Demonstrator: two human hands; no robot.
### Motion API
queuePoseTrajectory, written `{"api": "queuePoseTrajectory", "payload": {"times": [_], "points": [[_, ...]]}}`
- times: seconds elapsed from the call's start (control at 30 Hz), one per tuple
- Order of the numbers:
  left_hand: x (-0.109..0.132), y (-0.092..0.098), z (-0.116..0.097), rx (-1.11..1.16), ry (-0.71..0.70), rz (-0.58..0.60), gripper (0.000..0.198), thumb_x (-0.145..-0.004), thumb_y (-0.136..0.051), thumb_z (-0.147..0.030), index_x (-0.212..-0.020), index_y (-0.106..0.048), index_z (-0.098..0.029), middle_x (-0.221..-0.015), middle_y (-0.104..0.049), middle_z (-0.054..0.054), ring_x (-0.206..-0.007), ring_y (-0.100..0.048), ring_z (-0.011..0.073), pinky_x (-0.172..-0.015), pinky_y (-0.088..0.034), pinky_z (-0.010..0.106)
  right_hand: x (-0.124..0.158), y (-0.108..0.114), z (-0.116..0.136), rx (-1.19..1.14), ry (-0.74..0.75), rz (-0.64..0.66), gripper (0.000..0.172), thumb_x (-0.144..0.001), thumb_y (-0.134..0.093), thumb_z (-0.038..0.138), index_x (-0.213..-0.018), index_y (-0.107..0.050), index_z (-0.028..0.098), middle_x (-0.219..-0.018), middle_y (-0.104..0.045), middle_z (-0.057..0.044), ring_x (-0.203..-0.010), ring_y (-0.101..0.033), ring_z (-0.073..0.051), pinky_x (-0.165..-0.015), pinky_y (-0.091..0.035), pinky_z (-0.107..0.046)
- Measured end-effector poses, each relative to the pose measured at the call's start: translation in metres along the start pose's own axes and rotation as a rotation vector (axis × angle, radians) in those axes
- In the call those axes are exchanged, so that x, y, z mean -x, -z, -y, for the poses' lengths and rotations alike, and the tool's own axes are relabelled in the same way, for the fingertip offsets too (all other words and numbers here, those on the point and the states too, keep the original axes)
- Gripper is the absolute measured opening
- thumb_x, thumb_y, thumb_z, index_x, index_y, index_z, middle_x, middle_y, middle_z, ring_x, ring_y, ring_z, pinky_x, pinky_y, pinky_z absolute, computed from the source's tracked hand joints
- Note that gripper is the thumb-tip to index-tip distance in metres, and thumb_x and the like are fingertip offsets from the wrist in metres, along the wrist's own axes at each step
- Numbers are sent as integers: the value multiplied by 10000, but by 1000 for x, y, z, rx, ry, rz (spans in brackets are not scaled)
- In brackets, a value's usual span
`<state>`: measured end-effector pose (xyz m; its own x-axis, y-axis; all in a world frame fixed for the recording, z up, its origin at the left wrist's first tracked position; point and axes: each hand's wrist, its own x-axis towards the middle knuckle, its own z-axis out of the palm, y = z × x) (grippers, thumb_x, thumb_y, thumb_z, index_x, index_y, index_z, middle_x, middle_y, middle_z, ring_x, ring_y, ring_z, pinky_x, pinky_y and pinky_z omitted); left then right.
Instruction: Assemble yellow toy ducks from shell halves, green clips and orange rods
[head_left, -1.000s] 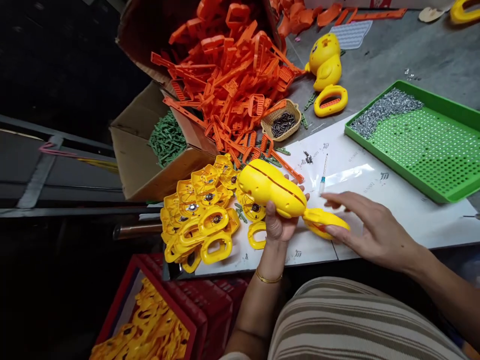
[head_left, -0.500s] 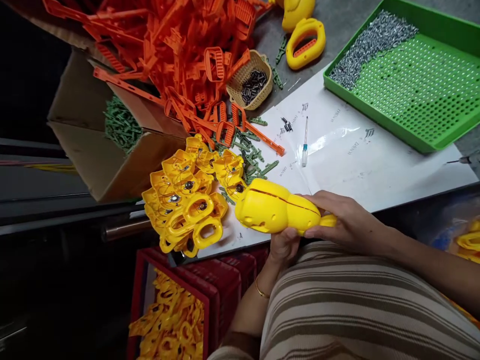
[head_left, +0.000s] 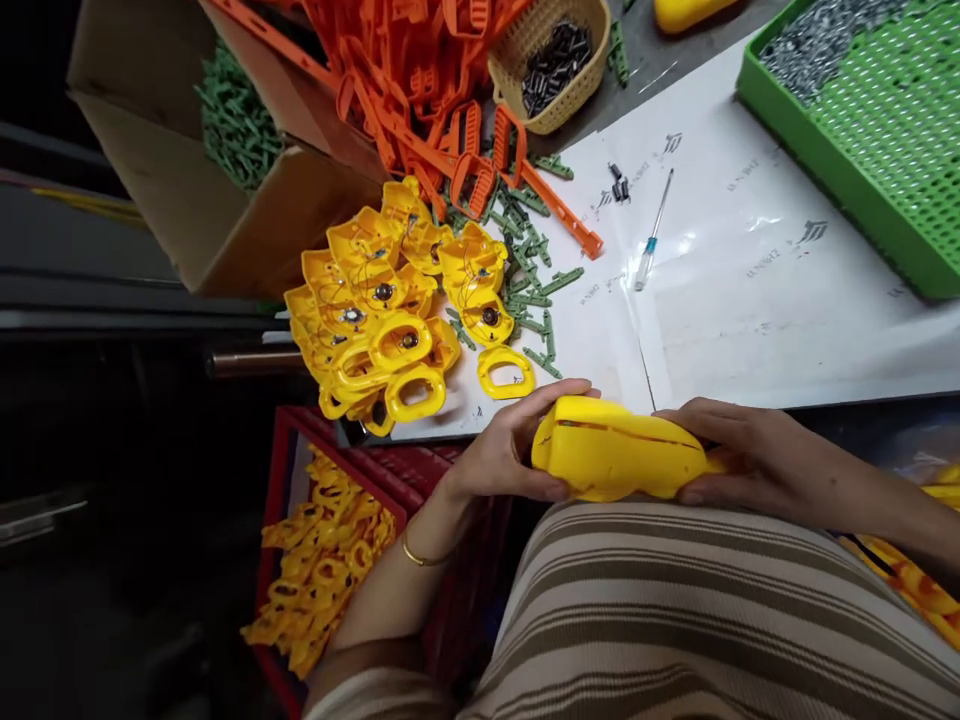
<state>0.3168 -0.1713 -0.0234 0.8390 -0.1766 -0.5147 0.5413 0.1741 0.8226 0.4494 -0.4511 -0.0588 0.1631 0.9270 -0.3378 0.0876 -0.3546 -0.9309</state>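
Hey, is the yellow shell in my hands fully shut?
Not fully: the yellow shell shows a dark gap along its seam.

Both hands (head_left: pixel 499 450) holding yellow toy (head_left: pixel 619 452), screwdriver (head_left: pixel 649 248) on white sheet (head_left: pixel 720 335); green tray (head_left: pixel 847 190)

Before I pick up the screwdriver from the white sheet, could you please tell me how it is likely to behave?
The screwdriver will probably feel stiff, since its thin shaft looks like straight metal. Its clear handle may be slightly slippery, as it looks smooth. Lying on its side on the glossy white sheet, it could roll if nudged.
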Motion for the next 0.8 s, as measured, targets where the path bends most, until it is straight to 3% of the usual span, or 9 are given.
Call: {"api": "queuePoseTrajectory", "payload": {"times": [0.13, 0.23, 0.47, 0.67, 0.8], "points": [[-5, -18, -19, -210, 55, -10, 745, -630, -865, -291, -1312, -576, -214, -1333, -603, 128, -1165, -619, 285, -962, -528, 369, -1, 2, 12, 111, -16, -5, 647, -837, -639, 559, -1402, -495, 280, -1204, -655, -94, -1008, -652, -291, -806, -545, -398], [-9, -28, -22, -264, 87, -45, 683, -657, -849, -326, -1274, -596, -181, -1273, -627, 119, -1135, -621, 278, -927, -540, 356, -10, 3, 24, 66, -12, -38, 682, -785, -695, 571, -1371, -524, 266, -1253, -643, -86, -1066, -637, -292, -858, -542, -402], [-20, -20, -6, 16, 248, 94, 703, -799, -725, -475, -1394, -484, -189, -1260, -653, 125, -1144, -634, 274, -885, -548, 343, -32, 4, 18, -290, -10, 124, 615, -880, -634, 481, -1438, -460, 290, -1273, -641, -24, -1115, -620, -221, -928, -526, -345], [-20, -18, 1, 95, 234, 78, 645, -787, -737, -482, -1329, -547, -190, -1249, -658, 126, -1174, -618, 279, -937, -518, 377, -36, 0, 19, -263, -122, 136, 571, -855, -626, 557, -1325, -560, 240, -1145, -672, -55, -974, -650, -232, -816, -551, -358], [-13, -26, 4, -31, 201, 41, 733, -688, -827, -422, -1316, -521, -199, -1223, -644, 118, -1124, -628, 267, -879, -543, 362, -35, -7, 24, -219, -168, 76, 561, -837, -639, 567, -1258, -580, 200, -1087, -670, -75, -931, -645, -238, -789, -545, -373]]}}
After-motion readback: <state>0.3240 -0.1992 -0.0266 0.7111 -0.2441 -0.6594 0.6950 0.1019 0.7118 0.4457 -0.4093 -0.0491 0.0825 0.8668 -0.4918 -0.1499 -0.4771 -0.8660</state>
